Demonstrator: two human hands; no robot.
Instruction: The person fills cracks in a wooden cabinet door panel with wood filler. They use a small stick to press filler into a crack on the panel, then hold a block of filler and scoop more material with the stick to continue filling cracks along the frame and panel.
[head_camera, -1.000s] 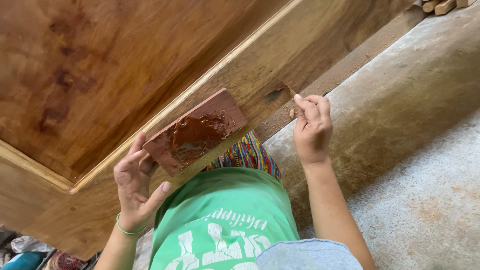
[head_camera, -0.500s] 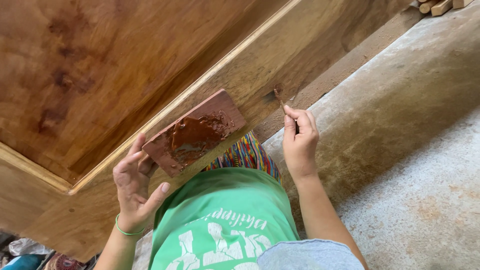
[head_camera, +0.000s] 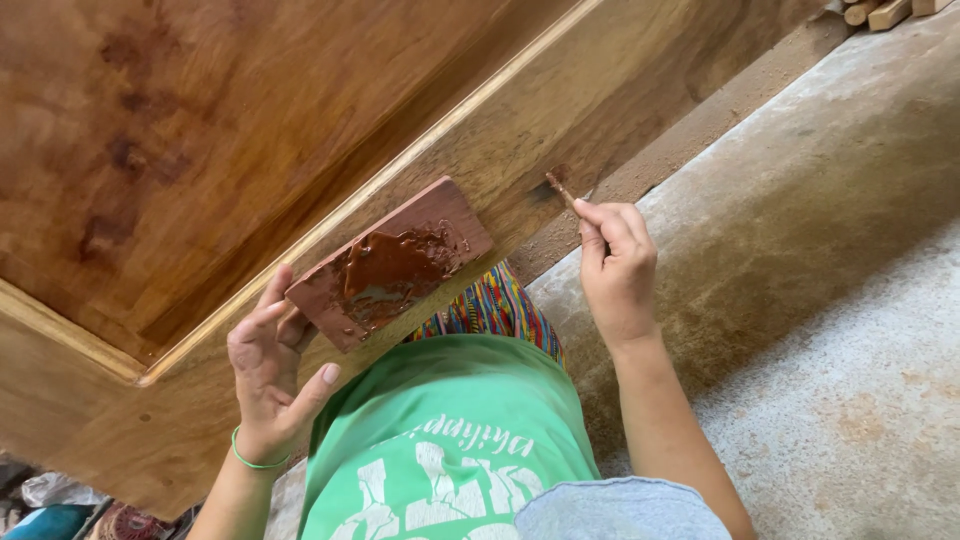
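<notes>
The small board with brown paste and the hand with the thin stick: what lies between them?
In the head view, only bare wood of the panel frame lies between the board and the right hand.

You get soft, even daylight, brighter on the concrete floor (head_camera: 840, 300) at right. The wooden panel (head_camera: 200, 150) shows a mild sheen, no harsh glare. Shadows are faint and diffuse. Focus is sharp throughout, softening slightly at the near-left corner.
</notes>
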